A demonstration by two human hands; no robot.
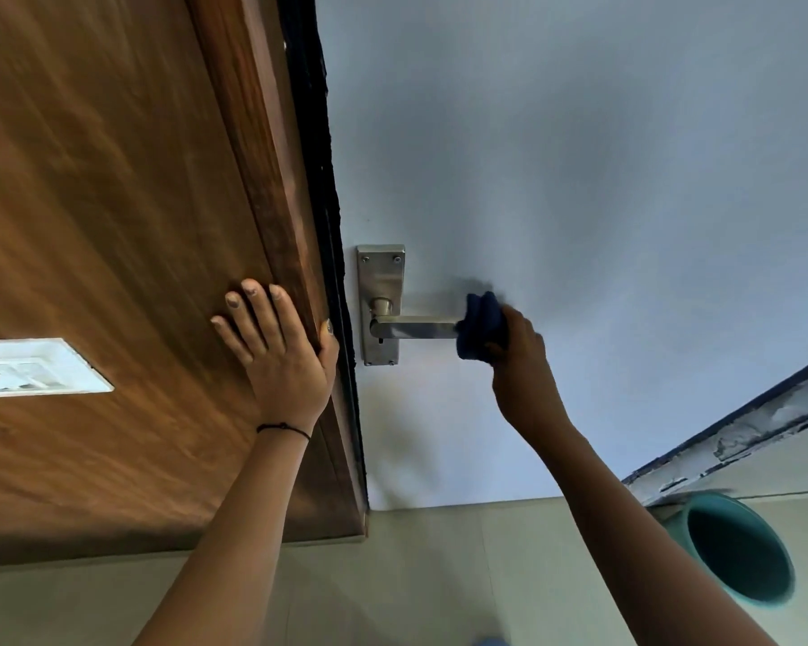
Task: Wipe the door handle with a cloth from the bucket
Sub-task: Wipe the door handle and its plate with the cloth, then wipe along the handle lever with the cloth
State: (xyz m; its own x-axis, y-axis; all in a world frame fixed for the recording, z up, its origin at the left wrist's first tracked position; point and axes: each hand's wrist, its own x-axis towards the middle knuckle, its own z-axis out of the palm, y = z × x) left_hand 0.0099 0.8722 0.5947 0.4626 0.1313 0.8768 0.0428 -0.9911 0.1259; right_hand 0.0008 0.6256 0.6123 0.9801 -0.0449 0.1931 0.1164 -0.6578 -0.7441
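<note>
A steel lever door handle (414, 327) on a rectangular backplate (380, 272) is fixed to the pale blue door (579, 179). My right hand (521, 361) is shut on a dark blue cloth (481, 324), which is wrapped around the free end of the lever. My left hand (278, 347) lies flat with fingers spread on the brown wooden panel (113, 226) beside the door edge, thumb at the frame. A teal bucket (738, 547) stands on the floor at the lower right; its inside looks dark and I see no cloth in it.
A white switch plate (33, 368) is set in the wooden panel at the left. Beige floor tiles (416, 575) run below the door. A worn white and blue ledge (742, 435) slants behind the bucket.
</note>
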